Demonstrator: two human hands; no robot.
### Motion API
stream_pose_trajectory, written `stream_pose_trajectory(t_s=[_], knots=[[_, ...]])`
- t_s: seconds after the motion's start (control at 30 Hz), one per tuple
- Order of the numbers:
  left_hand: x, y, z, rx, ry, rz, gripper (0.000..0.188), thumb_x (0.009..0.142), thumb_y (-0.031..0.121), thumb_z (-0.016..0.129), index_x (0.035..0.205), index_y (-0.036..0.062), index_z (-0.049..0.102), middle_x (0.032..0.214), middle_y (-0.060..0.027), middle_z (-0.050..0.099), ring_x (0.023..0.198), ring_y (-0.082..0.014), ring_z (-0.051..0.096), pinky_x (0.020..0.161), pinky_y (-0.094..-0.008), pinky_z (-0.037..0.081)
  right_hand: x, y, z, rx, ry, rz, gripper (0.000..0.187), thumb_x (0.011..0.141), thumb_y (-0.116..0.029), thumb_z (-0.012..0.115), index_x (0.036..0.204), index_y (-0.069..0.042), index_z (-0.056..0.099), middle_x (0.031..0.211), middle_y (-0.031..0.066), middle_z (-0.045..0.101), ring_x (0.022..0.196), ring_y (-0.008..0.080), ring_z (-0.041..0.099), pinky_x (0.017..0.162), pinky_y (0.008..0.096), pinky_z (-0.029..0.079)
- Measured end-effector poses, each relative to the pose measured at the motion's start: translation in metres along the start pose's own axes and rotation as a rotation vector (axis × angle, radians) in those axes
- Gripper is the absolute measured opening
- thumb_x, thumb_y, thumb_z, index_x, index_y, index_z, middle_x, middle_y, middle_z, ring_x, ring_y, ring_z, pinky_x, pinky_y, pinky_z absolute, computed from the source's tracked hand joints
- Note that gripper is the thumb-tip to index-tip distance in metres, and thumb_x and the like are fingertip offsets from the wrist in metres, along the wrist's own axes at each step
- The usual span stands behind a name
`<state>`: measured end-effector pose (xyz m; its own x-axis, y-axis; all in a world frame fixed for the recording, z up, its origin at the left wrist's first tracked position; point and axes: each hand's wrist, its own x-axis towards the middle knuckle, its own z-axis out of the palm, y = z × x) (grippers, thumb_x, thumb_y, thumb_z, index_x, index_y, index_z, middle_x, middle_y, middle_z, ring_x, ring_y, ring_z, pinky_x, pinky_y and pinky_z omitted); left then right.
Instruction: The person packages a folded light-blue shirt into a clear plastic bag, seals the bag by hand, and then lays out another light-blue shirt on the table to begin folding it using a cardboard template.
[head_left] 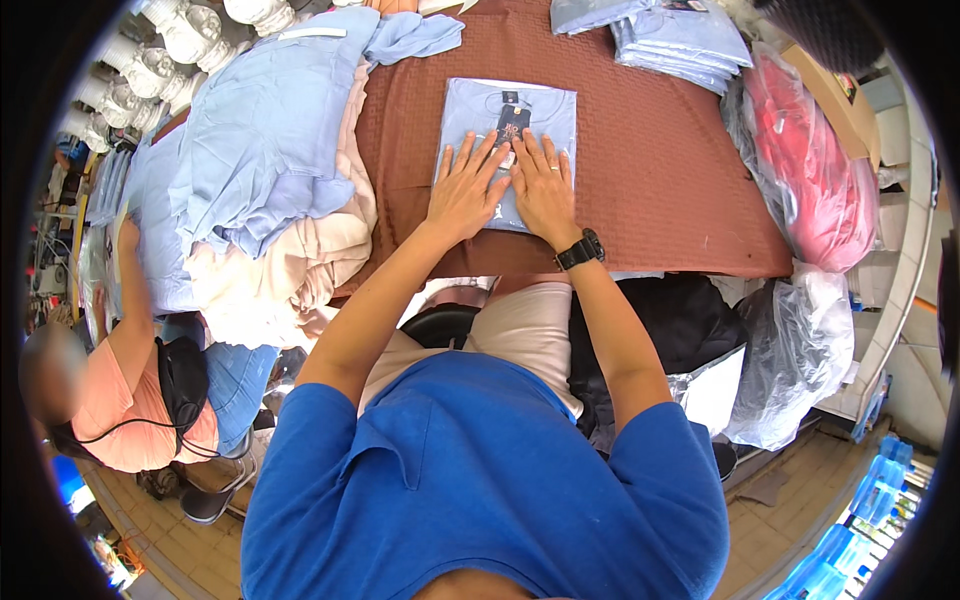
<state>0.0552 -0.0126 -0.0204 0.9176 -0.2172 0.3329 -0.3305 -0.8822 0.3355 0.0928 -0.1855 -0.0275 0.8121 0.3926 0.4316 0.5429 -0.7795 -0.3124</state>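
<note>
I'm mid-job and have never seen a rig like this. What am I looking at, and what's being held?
No machine here: these are a person's own bare hands. The one picture comes from a wide fisheye camera on their head, looking down, so straight edges bend near the rim. The left hand and right hand lie flat on a folded blue garment in clear plastic; neither grips it. The brown table cover also bears a garment heap at left and bagged blue garments at upper right.

bright light shows fingers (482,153) sharply; pale cloth (258,295) left of them glares white; far around them, edges curve into black.
</note>
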Motion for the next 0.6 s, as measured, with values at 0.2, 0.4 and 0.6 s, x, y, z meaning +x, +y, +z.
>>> stream_pose_trajectory(t_s=[0.2, 0.4, 0.6], knots=[[0.004, -0.006, 0.003, -0.261, 0.101, -0.088, 0.055, 0.107, 0.035, 0.044, 0.156, 0.0109, 0.038, 0.165, -0.0134, 0.029, 0.154, -0.0337, 0.023, 0.124, -0.0502, 0.017, -0.002, 0.002, 0.002, 0.034, -0.015, 0.012, 0.049, 0.105, -0.028, 0.046, 0.15, -0.01, 0.048, 0.159, 0.0116, 0.043, 0.148, 0.0365, 0.034, 0.121, 0.0547, 0.023], [-0.008, -0.057, -0.067, -0.458, 0.423, -0.309, 0.043, 0.103, 0.016, 0.054, 0.143, 0.0006, 0.049, 0.155, -0.0208, 0.042, 0.145, -0.037, 0.038, 0.121, -0.0421, 0.029, -0.001, 0.046, -0.064, 0.373, 0.064, 0.213, 0.053, 0.108, -0.027, 0.044, 0.155, -0.006, 0.039, 0.165, 0.015, 0.031, 0.154, 0.038, 0.023, 0.124, 0.0527, 0.017], [-0.018, -0.004, -0.04, -0.21, 0.194, -0.112, 0.052, 0.102, 0.026, 0.057, 0.147, 0.0032, 0.046, 0.159, -0.0197, 0.036, 0.149, -0.0407, 0.03, 0.122, -0.0534, 0.024, -0.02, 0.019, -0.04, 0.204, 0.011, 0.159, 0.051, 0.105, -0.024, 0.047, 0.151, -0.002, 0.043, 0.162, 0.0188, 0.034, 0.152, 0.0408, 0.026, 0.122, 0.0549, 0.021]])
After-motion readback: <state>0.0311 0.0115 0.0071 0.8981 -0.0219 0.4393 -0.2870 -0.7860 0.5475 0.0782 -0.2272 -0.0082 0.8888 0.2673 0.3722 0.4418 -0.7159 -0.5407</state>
